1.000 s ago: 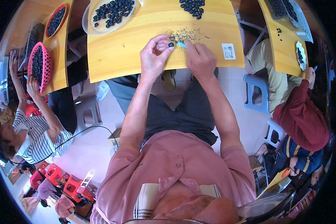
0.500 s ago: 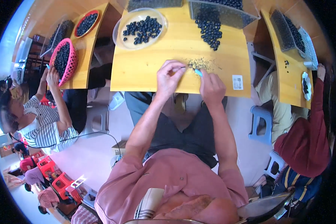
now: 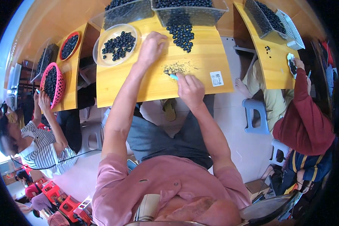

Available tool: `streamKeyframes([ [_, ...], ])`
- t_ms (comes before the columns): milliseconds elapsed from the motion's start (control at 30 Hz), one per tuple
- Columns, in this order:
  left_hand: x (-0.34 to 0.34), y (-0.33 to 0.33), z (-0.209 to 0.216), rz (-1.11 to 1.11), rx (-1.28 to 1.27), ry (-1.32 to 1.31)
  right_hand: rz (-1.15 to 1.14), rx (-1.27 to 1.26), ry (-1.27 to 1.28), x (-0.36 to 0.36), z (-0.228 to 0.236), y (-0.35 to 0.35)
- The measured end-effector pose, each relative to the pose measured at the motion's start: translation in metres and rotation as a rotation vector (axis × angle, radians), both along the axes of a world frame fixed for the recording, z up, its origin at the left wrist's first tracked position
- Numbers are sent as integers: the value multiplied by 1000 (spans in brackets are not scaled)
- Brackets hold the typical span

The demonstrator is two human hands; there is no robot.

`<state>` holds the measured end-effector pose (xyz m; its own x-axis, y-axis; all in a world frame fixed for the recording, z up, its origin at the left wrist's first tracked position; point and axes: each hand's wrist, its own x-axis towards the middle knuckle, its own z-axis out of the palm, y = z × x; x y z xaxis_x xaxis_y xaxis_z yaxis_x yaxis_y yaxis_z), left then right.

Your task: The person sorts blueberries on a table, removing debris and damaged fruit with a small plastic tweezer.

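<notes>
My right hand [image 3: 191, 89] is closed around a small tool with a light-blue end [image 3: 173, 77], held low over the table. Its tip points at a scatter of yellowish-brown crumbs and shavings [image 3: 180, 67]. My left hand [image 3: 151, 49] reaches across the table, thumb and forefinger apart, with nothing visible between them. It is between a round clear plastic dish [image 3: 98, 52] of small black bead-like pieces [image 3: 118, 46] on the left and a heap of the same black pieces [image 3: 181, 37] on the right.
The heap spills from a clear bin [image 3: 192, 17] at the table's [image 3: 120, 84] far edge; another bin [image 3: 130, 17] stands beside it. A white label [image 3: 216, 78] lies at the right. Co-workers sit either side, one at a pink basket [image 3: 58, 86]. A blue stool [image 3: 255, 116] stands right.
My left hand has moved from the crumbs, where its fingers were pinched, to between the dish and the heap. The right hand stays by the crumbs with the tool. The view has shifted.
</notes>
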<state>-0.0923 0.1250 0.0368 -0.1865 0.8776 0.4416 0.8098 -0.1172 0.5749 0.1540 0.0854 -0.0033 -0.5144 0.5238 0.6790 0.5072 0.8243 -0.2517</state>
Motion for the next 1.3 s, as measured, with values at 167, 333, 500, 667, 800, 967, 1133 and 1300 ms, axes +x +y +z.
streamKeyframes([
  [167, 27, 29, -23, 42, -113, 69, 18, 8, 35, 0, -4, 2],
  [333, 30, 33, -28, 44, -159, 61, 17, -5, 42, 2, -2, 1],
  [500, 38, 31, -27, 68, -131, -40, 16, -5, 36, 2, 0, 1],
  [667, 53, 39, -27, 23, -69, 59, 7, -13, 23, 4, 0, 1],
  [800, 42, 44, -34, 22, -50, 94, 7, 10, 22, 0, 1, -1],
  [967, 46, 32, -20, 87, -105, 17, 2, -20, 28, 4, 0, 0],
  [1133, 21, -14, -20, 190, -49, -302, 14, -24, 21, 3, 0, -3],
  [1300, 36, -74, -22, 290, 68, -443, 24, -5, 29, 3, -5, -3],
])
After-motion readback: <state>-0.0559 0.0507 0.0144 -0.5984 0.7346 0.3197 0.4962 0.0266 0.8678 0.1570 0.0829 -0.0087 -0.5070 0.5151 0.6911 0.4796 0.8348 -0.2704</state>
